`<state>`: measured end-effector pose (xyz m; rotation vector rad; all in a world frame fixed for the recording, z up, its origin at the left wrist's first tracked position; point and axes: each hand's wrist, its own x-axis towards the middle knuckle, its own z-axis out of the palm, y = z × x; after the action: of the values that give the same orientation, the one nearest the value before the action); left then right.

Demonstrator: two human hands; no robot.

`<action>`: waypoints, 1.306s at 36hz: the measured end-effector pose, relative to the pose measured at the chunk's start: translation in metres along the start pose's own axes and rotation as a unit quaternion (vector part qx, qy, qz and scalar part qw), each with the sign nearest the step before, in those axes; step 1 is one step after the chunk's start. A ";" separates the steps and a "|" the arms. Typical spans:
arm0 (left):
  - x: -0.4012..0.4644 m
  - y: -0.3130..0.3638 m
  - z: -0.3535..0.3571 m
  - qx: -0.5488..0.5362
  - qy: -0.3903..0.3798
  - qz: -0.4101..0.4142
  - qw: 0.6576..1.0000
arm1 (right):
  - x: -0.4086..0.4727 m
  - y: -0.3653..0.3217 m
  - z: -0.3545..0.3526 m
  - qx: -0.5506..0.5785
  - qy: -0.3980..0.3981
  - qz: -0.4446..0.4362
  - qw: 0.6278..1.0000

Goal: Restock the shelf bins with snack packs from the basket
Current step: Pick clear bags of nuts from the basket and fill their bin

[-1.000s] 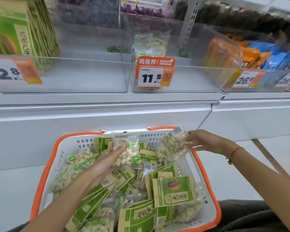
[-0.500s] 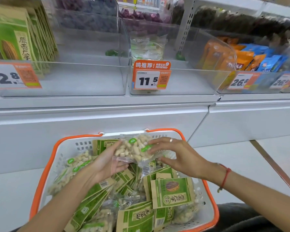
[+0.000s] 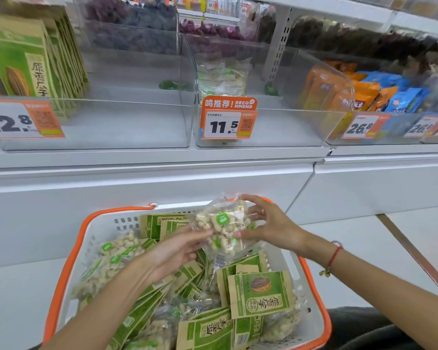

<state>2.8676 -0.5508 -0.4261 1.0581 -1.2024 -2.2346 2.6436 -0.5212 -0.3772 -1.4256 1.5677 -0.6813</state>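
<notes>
A white basket with an orange rim [image 3: 68, 263] sits low in front of me, full of clear peanut packs [image 3: 106, 263] and green-and-brown seed packs [image 3: 261, 291]. Above its far end both hands hold clear peanut packs [image 3: 223, 226] stacked together. My left hand [image 3: 172, 251] pinches their lower left edge. My right hand [image 3: 268, 226] grips them from the right, fingers curled over the top. The clear shelf bin [image 3: 263, 127] with the 11.5 price tag holds a few peanut packs [image 3: 223, 79] at its back.
The left bin [image 3: 111, 122] holds upright green seed packs [image 3: 28, 64] behind a 12.8 tag. A right bin [image 3: 379, 127] has orange and blue packs. Dark packs fill the upper shelf. A white cabinet front [image 3: 162, 188] stands between basket and bins.
My right hand brought its peanut pack across from the basket's right rim to the pack in my left hand. Both hands now hold the packs together, slightly higher.
</notes>
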 end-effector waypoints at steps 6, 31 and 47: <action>-0.010 0.012 -0.018 0.121 0.050 0.017 0.991 | 0.003 -0.014 -0.041 -0.061 -0.085 -0.048 0.993; -0.004 0.075 0.026 0.284 0.039 0.063 0.956 | 0.001 -0.049 -0.054 -0.089 -0.153 -0.027 0.984; 0.024 0.252 0.121 0.678 0.185 0.345 0.622 | 0.008 -0.112 -0.160 -0.088 0.157 -0.277 0.944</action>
<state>2.7559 -0.6405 -0.1850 1.0145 -2.4944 -0.1873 2.5578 -0.5756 -0.2102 -2.0029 1.4905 -1.1687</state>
